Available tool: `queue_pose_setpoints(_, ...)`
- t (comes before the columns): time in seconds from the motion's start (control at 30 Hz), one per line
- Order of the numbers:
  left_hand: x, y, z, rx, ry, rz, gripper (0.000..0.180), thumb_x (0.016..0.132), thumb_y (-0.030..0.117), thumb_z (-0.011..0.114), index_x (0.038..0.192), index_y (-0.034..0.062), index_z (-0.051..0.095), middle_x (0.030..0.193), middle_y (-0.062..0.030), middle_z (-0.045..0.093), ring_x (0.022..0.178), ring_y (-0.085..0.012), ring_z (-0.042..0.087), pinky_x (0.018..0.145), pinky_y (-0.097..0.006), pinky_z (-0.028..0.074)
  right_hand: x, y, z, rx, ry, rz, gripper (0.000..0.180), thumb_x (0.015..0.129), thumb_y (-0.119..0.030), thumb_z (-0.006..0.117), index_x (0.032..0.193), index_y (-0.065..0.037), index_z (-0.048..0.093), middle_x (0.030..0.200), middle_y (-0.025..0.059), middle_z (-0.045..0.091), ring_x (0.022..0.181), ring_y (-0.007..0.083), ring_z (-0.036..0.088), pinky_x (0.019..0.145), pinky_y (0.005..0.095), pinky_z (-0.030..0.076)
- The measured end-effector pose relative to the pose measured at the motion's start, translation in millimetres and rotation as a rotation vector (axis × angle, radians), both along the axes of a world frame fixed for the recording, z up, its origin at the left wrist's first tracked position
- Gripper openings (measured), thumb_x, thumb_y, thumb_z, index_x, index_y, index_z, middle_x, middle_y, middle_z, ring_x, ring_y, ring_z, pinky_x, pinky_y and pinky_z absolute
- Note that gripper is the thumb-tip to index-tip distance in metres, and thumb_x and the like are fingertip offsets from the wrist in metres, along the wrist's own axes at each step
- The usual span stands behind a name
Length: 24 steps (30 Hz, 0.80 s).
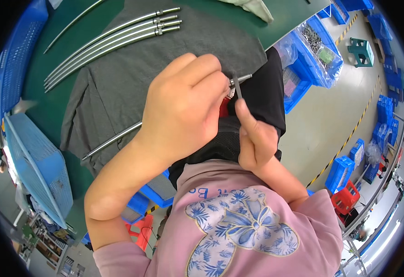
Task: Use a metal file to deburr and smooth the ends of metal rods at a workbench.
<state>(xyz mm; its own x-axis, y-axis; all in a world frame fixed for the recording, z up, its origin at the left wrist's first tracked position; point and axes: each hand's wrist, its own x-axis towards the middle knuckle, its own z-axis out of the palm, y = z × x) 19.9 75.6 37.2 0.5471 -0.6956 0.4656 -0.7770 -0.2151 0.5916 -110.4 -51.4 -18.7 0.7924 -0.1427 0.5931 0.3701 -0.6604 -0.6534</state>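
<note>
My left hand (pixel 185 104) is closed around a thin shiny metal rod (pixel 114 140), which runs under it from the lower left toward the upper right. Past the fingers, the rod's stepped tip (pixel 245 78) sticks out. My right hand (pixel 258 141) pinches a narrow flat grey strip (pixel 237 87), which crosses the rod close to that tip. The strip's exact kind is unclear, and its lower end is hidden by my thumb. A small silver and red piece beside the left fingers is mostly covered. Several similar rods (pixel 114 46) lie side by side on a grey cloth (pixel 211 39).
Another rod (pixel 70 25) rests on the green table (pixel 285 14) at the far left. Blue baskets (pixel 40 166) line the left edge. Blue bins (pixel 319 51) with small metal parts stand at the right, near a green stool (pixel 361 52). A white cloth (pixel 252 8) lies at the back.
</note>
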Motion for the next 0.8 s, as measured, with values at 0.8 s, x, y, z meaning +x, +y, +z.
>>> queue_pose_setpoints(0.8, -3.1, 1.8, -1.6, 0.014, 0.007, -0.007, 0.014, 0.062, -0.003, 0.065, 0.068, 0.0027, 0.054, 0.072, -0.007, 0.05, 0.063, -0.0265, 0.049, 0.055, -0.036, 0.041, 4.9, 4.3, 19.1, 0.11, 0.167, -0.009, 0.053, 0.07, 0.013, 0.049, 0.122, 0.006, 0.056, 0.071, 0.0151, 0.064, 0.042, 0.0167, 0.051, 0.046, 0.0241, 0.042)
